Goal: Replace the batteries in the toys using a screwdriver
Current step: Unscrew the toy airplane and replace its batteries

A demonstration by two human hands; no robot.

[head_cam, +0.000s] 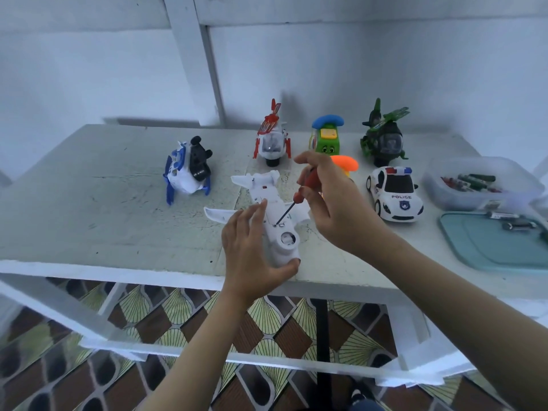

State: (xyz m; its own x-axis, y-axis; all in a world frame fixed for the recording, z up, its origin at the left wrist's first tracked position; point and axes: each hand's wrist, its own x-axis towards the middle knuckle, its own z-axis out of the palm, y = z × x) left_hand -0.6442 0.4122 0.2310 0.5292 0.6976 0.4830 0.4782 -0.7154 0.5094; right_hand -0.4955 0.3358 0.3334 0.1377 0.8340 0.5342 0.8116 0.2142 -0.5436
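White plastic toy aeroplane (pixel 281 232): belly-up, centre of pale bench (pixel 118 203). Left hand (pixel 252 256) grips its near end. Right hand (pixel 332 203) pinches red-handled screwdriver (pixel 307 178), tip touching aeroplane's underside. Clear plastic box of batteries (pixel 439 191): 3 o'clock, well apart.

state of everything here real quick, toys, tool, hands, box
white plane: belly up, held by left hand
screwdriver: tip on plane's underside, gripped by right hand
blue-white helicopter: tipped on its side
red-white helicopter: upright
green helicopter: upright
police car: on its wheels
clear box: batteries inside
teal tray: flat, batteries on it
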